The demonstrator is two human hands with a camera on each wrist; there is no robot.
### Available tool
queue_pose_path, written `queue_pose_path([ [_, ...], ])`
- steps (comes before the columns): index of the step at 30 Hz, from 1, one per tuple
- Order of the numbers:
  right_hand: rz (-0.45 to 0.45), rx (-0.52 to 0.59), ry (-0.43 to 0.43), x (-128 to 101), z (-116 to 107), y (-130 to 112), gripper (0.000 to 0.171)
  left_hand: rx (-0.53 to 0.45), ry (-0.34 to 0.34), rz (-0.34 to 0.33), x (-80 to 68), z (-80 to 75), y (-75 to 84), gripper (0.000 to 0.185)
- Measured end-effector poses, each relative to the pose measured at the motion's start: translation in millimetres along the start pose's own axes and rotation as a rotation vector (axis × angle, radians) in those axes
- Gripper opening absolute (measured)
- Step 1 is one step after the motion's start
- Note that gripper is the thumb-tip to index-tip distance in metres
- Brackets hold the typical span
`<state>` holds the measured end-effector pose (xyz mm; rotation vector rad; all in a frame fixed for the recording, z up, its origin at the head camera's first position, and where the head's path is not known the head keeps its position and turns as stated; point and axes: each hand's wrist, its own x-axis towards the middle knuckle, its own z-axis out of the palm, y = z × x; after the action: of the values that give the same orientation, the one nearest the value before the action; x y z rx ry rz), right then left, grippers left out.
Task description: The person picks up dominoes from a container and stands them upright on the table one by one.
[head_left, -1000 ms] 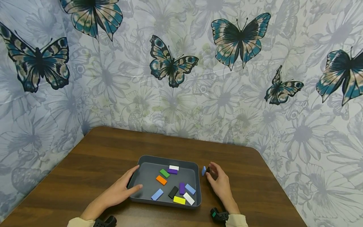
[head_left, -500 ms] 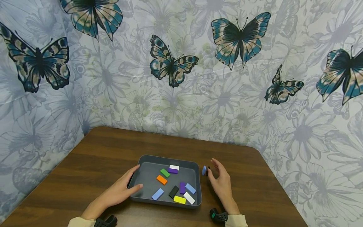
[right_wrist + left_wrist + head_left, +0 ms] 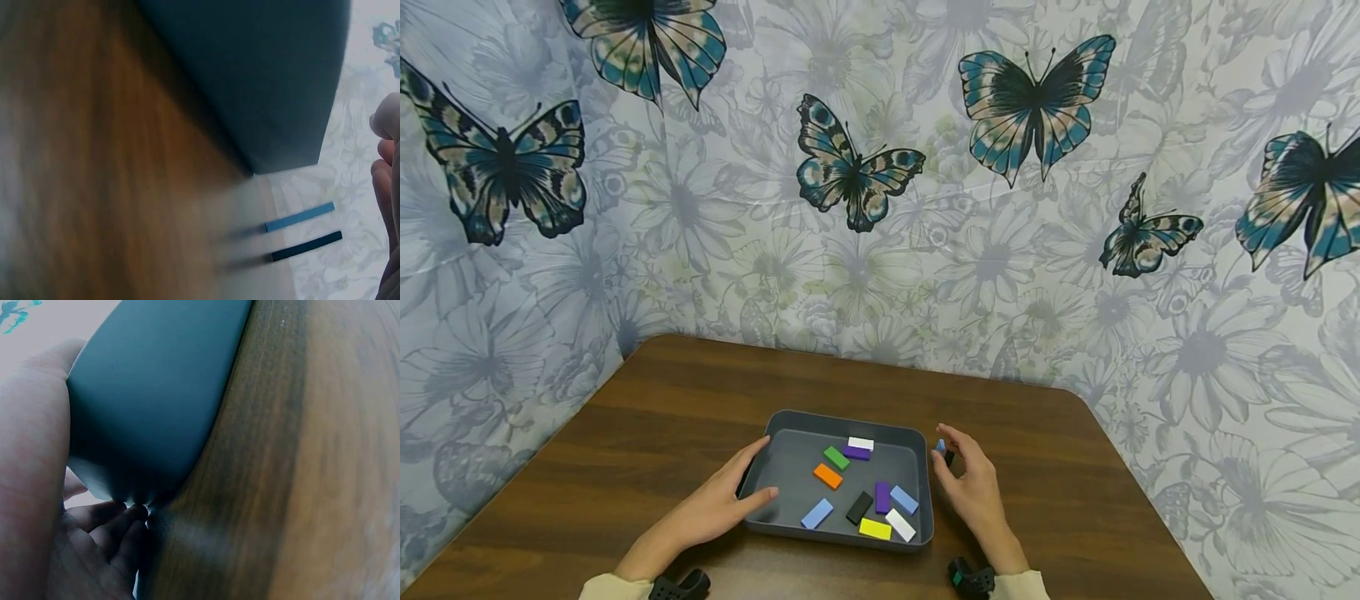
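The left hand [image 3: 715, 507] lies on the table [image 3: 647, 417] with straight, relaxed fingers; it touches the left wall of the grey tray [image 3: 758, 467], the thumb on the rim and the other fingers along the outside. It grips nothing.

The right hand [image 3: 972, 487] is on the other side of the tray, just beside its right wall. Its fingers are loosely curved and spread, and they hold nothing. Just in front of its fingertips [image 3: 942, 430], two small blocks stand upright on the table: a light blue block [image 3: 939, 447] and a black block [image 3: 950, 457], close together but apart. In the right wrist view they stand parallel, the blue block [image 3: 300, 217] nearer to the tray corner and the black block [image 3: 307, 246] beside it.

Between the two hands, inside the tray, lie flat blocks in several colours: white, green, purple, orange, blue, black and yellow.
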<state>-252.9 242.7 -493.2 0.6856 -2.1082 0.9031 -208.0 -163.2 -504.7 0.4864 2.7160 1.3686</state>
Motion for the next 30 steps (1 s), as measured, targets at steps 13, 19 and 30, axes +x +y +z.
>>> queue_pose_path([
  [13,-0.035,0.133,-0.181,3,10,-27,0.037,0.01,0.003,0.004,-0.3,0.7,-2.4,0.088],
  [19,-0.046,0.136,-0.254,5,14,-44,0.036,0.007,0.001,0.007,-0.1,0.7,-3.2,0.088],
  [30,-0.12,0.184,-0.374,1,24,-63,0.036,0.013,0.0,0.0,0.9,0.7,-1.6,0.088],
])
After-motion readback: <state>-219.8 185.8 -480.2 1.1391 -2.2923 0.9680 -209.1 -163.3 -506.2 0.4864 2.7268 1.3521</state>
